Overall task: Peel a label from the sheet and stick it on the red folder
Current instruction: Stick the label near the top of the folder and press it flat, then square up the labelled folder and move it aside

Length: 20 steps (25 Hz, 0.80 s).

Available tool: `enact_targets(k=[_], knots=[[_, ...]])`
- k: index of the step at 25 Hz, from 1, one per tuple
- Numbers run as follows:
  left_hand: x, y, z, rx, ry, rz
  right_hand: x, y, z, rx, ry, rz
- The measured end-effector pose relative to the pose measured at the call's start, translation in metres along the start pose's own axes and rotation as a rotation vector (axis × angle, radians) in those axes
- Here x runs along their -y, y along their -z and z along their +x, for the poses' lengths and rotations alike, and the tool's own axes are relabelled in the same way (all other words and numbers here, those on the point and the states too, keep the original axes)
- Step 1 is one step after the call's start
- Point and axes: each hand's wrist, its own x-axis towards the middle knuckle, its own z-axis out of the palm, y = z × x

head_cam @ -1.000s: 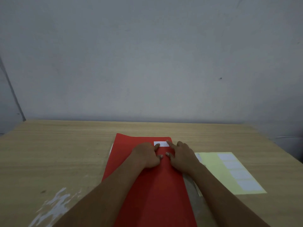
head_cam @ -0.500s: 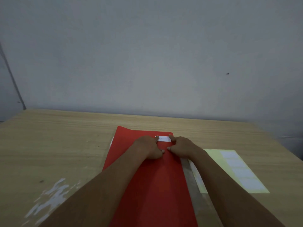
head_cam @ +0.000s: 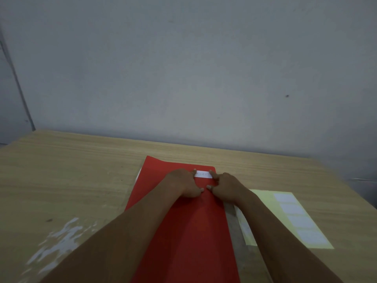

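Observation:
A red folder (head_cam: 183,231) lies flat on the wooden table, running from the near edge towards the wall. A small white label (head_cam: 203,174) sits flat near its far right corner. My left hand (head_cam: 182,183) rests on the folder with a fingertip at the label's left end. My right hand (head_cam: 226,185) rests beside it with a fingertip at the label's right end. Both thumbs point inward and nearly meet below the label. The yellow label sheet (head_cam: 293,219), with a column of white labels, lies to the right of the folder.
The wooden table (head_cam: 71,176) reaches a grey wall at the back. A patch of white worn paint (head_cam: 59,242) marks the table at the near left. A pale sheet edge (head_cam: 138,173) peeks out by the folder's far left side.
My fingertips have moved apart along the label, from near its middle and right end to both ends. The view has tilted up slightly.

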Motion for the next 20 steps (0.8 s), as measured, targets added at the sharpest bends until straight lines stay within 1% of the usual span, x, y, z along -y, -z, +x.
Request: enact_targets(k=[4,7,10,13,15,16,18,20], knots=[[0.000,0.000,0.001,0.006,0.014,-0.016,0.006,0.008,0.004,0.045,-0.048,0.032],[0.000,-0.005,-0.003,-0.043,0.025,-0.066,0.009,0.010,-0.006,0.005,-0.066,0.008],[0.004,-0.013,-0.014,-0.156,0.001,-0.177,0.013,0.011,-0.026,-0.105,-0.061,0.059],[0.011,-0.018,-0.035,-0.258,-0.087,-0.272,0.019,0.007,-0.055,-0.284,-0.035,0.094],[0.020,-0.015,-0.052,-0.368,-0.126,-0.341,0.025,0.004,-0.077,-0.378,-0.049,0.085],[0.026,-0.013,-0.059,-0.441,-0.116,-0.346,0.028,0.002,-0.087,-0.401,-0.075,0.069],[0.038,-0.009,-0.078,-0.585,0.001,-0.271,0.036,-0.003,-0.108,-0.386,-0.145,0.034],[0.049,-0.009,-0.097,-0.650,0.195,-0.151,0.045,-0.010,-0.123,-0.340,-0.213,-0.015]])
